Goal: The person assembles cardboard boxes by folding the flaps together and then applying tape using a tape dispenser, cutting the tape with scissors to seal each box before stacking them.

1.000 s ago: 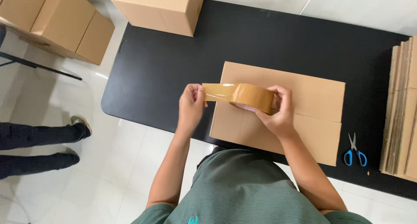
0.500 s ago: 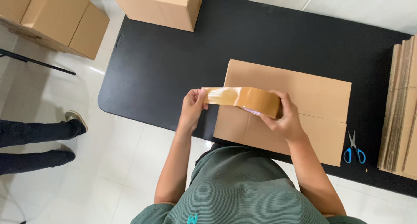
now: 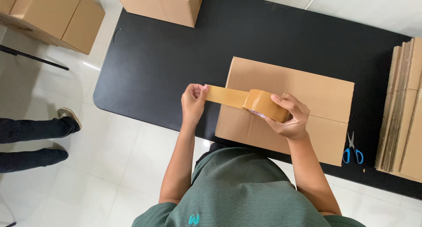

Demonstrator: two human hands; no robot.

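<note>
Overhead: right hand [image 3: 292,119] gripping light, stiff tape roll [image 3: 266,106]; left hand [image 3: 193,101] pinching thin, sticky tape end [image 3: 210,94] above box [image 3: 307,90].

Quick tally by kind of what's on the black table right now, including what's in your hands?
Made-up brown cardboard boxes: 2, one under the hands, one at the far edge
Stack of flattened cardboard boxes: 1
Roll of brown packing tape: 1, held by the right hand, its free end pinched by the left hand
Blue-handled scissors: 1
Total: 5
</note>
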